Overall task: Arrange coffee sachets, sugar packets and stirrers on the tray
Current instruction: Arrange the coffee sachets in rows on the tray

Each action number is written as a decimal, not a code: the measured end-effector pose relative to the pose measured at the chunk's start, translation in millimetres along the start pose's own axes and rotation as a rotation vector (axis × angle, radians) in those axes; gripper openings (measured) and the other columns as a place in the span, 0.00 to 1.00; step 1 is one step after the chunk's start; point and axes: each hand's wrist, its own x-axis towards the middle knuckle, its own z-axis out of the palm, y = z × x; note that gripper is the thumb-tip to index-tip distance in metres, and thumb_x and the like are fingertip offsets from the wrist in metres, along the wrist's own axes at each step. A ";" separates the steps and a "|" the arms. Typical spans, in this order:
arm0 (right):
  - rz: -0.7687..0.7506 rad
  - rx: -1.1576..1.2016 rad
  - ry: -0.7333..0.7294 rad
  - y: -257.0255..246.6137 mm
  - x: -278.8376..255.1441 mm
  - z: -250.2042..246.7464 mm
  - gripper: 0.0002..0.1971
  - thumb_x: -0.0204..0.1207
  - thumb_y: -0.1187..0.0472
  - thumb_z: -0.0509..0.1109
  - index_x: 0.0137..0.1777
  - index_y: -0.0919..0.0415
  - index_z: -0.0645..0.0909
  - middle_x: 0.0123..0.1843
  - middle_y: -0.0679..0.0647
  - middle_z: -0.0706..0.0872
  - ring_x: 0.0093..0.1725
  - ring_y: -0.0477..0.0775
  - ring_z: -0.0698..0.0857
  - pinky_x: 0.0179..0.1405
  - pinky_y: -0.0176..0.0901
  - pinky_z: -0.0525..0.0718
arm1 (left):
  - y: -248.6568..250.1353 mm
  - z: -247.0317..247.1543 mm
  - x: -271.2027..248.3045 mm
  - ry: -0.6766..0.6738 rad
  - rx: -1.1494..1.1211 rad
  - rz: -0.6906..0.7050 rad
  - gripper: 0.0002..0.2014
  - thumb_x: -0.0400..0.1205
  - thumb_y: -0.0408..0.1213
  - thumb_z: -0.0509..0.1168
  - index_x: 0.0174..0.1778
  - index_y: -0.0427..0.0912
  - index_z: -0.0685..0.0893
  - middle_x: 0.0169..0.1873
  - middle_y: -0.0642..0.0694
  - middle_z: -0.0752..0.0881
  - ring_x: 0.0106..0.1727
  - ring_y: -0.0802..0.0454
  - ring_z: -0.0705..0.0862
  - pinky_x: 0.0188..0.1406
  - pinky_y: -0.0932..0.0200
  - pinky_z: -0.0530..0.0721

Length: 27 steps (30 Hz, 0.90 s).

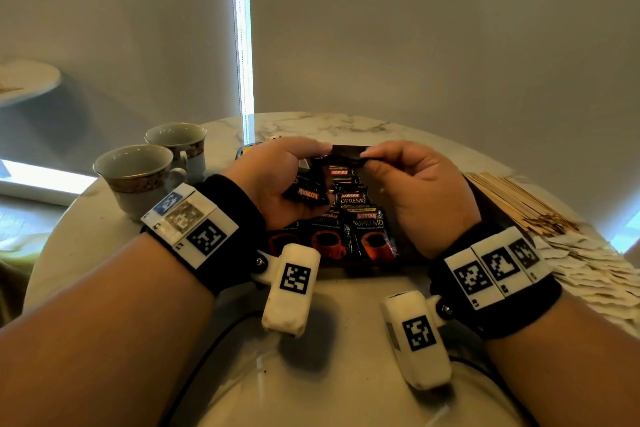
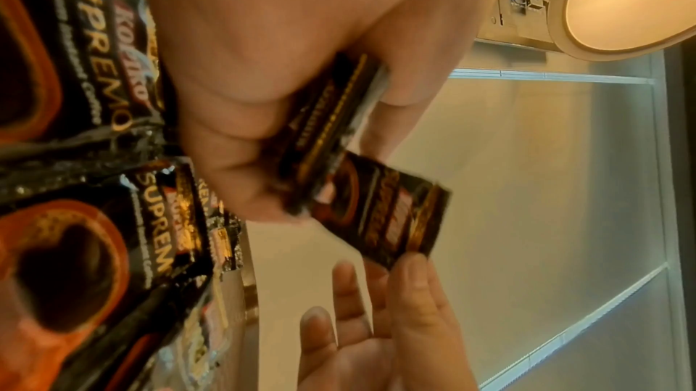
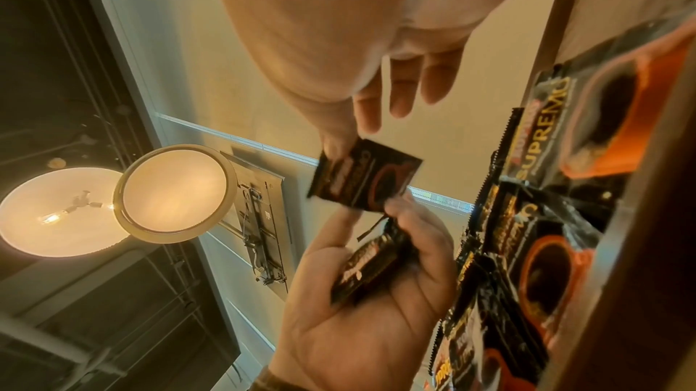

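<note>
Head view shows both hands raised above the counter point(image 1: 311, 340), sharing one coffee sachet point(image 1: 348, 150): the left hand point(image 1: 277, 180) pinches its left edge between thumb and forefinger, and the right hand point(image 1: 415, 191) pinches its right edge the same way, the other right fingers point(image 3: 403, 90) hanging loosely spread. A small bunch of sachets point(image 1: 306, 189) sits in the left palm under curled fingers. Below the fingers, more sachets point(image 1: 369, 232) lie overlapping on the dark tray point(image 1: 408, 246). Right of the right hand lie wooden stirrers point(image 1: 512, 201) and pale sugar packets point(image 1: 588, 263); two cups point(image 1: 138, 177) stand left.
</note>
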 end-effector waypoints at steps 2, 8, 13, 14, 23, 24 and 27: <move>0.000 -0.003 0.095 -1.3 1.2 -2.3 0.06 0.83 0.66 0.69 0.49 0.55 0.86 0.41 0.48 0.92 0.39 0.48 0.89 0.37 0.41 0.87 | 1.5 -0.9 0.8 0.004 -0.052 0.007 0.11 0.82 0.43 0.71 0.54 0.42 0.79 0.38 0.44 0.78 0.35 0.51 0.78 0.32 0.56 0.81; 0.140 0.039 0.128 0.5 1.4 0.3 0.03 0.81 0.64 0.73 0.51 0.56 0.84 0.45 0.57 0.93 0.46 0.57 0.93 0.50 0.62 0.92 | 0.7 -0.5 -1.9 -0.122 -0.005 0.127 0.24 0.71 0.36 0.75 0.65 0.45 0.85 0.45 0.42 0.86 0.38 0.50 0.85 0.32 0.54 0.85; 0.197 0.088 0.091 -1.1 -0.1 4.9 0.04 0.80 0.65 0.74 0.52 0.60 0.84 0.46 0.60 0.93 0.47 0.61 0.93 0.53 0.66 0.91 | -1.4 0.8 -1.2 -0.171 0.068 0.113 0.22 0.81 0.25 0.67 0.73 0.40 0.82 0.62 0.27 0.88 0.53 0.28 0.92 0.40 0.38 0.93; 0.208 0.094 0.086 -1.2 -0.4 5.4 0.03 0.80 0.65 0.74 0.52 0.60 0.84 0.46 0.60 0.93 0.48 0.61 0.93 0.53 0.65 0.91 | -1.0 -0.1 -0.3 -0.160 0.082 0.120 0.21 0.83 0.24 0.66 0.72 0.40 0.83 0.61 0.26 0.88 0.53 0.28 0.92 0.40 0.38 0.93; 0.293 -0.006 0.062 7.7 2.2 1.7 0.04 0.80 0.65 0.73 0.52 0.59 0.89 0.46 0.56 0.94 0.46 0.58 0.94 0.49 0.62 0.92 | 0.5 -1.8 1.4 -0.052 0.102 0.128 0.14 0.83 0.27 0.67 0.64 0.39 0.85 0.54 0.33 0.89 0.48 0.34 0.93 0.40 0.40 0.93; 0.298 -0.034 0.068 9.2 2.6 1.6 0.04 0.80 0.64 0.74 0.51 0.57 0.90 0.46 0.56 0.94 0.47 0.58 0.94 0.51 0.63 0.92 | 1.6 -2.1 1.0 -0.029 0.076 0.116 0.09 0.83 0.30 0.68 0.59 0.38 0.84 0.50 0.37 0.88 0.43 0.41 0.91 0.38 0.46 0.90; 0.314 -0.094 0.075 12.7 3.1 1.6 0.04 0.80 0.63 0.74 0.48 0.54 0.91 0.46 0.53 0.94 0.48 0.56 0.93 0.49 0.59 0.92 | 7.2 -8.8 3.0 0.081 -0.071 0.161 0.11 0.80 0.39 0.69 0.56 0.40 0.81 0.42 0.45 0.82 0.35 0.51 0.80 0.34 0.54 0.83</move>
